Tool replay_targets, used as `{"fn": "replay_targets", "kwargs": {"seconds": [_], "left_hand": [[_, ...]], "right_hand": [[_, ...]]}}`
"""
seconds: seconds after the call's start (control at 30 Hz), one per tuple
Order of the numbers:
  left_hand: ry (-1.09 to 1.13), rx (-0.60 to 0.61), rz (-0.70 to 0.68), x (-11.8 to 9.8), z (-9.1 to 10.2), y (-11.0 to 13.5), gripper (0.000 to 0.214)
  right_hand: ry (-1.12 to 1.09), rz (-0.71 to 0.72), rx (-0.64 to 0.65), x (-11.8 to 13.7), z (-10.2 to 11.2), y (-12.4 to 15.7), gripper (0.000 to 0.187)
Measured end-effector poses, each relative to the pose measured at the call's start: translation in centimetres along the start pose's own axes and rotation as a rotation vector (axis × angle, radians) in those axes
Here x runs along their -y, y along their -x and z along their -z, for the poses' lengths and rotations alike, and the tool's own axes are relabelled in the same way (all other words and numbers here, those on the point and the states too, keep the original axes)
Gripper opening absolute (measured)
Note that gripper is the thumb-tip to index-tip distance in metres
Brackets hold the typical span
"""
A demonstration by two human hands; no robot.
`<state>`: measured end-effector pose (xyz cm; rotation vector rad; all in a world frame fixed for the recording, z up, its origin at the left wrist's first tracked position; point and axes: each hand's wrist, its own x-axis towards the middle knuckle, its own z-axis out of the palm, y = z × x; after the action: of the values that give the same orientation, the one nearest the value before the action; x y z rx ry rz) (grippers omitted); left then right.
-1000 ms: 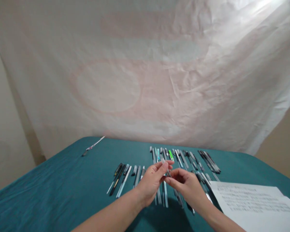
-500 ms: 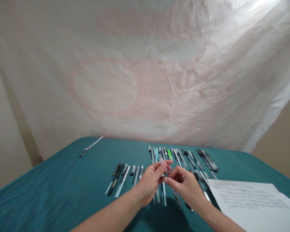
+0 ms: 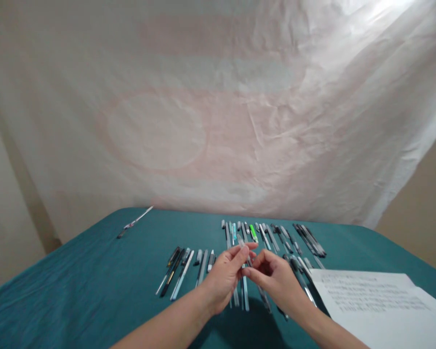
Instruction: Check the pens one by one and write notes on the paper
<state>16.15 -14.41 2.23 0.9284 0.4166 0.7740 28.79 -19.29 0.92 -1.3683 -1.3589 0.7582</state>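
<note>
Over the middle of the table, my left hand [image 3: 225, 272] is closed round a slim, translucent pen [image 3: 241, 241], its thumb pressed along the side. The pen's upper end sticks out past the thumb, pointing away from me. My right hand [image 3: 276, 277] pinches the pen's near end between thumb and fingertips, close beside the left fingers. Fingers partly hide the pen's middle and near end. Below and behind both hands lie several pens, among them light-blue ones [image 3: 245, 295] and a dark one [image 3: 264, 299].
Farther back runs a row of pens and caps, including a bright green cap [image 3: 253, 233] and black pens [image 3: 310, 240]. More pens [image 3: 182, 275] lie to the left. A thin pen-like item [image 3: 134, 224] rests far left. Written paper sheets [image 3: 378, 315] cover the right front of the green cloth [image 3: 76, 281].
The view has shifted slightly, moving the table items a little to the left. Both hands keep nearly the same grip and pose on the pen.
</note>
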Motion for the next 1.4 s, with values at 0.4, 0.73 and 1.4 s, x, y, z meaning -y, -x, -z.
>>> {"fn": "replay_targets", "kwargs": {"seconds": [0.4,0.73,1.4], "left_hand": [[-0.119,0.046,-0.012,-0.3,0.2,0.0,0.032],[-0.139,0.035,-0.025,0.2,1.1,-0.6,0.027],[-0.225,0.014,-0.089,0.0,1.6,-0.9,0.028]], "right_hand": [[0.068,0.039,-0.012,0.5,0.8,-0.1,0.025],[0.046,0.05,0.039,0.4,0.8,0.1,0.029],[0.063,0.099,0.052,0.2,1.0,0.0,0.02]]}}
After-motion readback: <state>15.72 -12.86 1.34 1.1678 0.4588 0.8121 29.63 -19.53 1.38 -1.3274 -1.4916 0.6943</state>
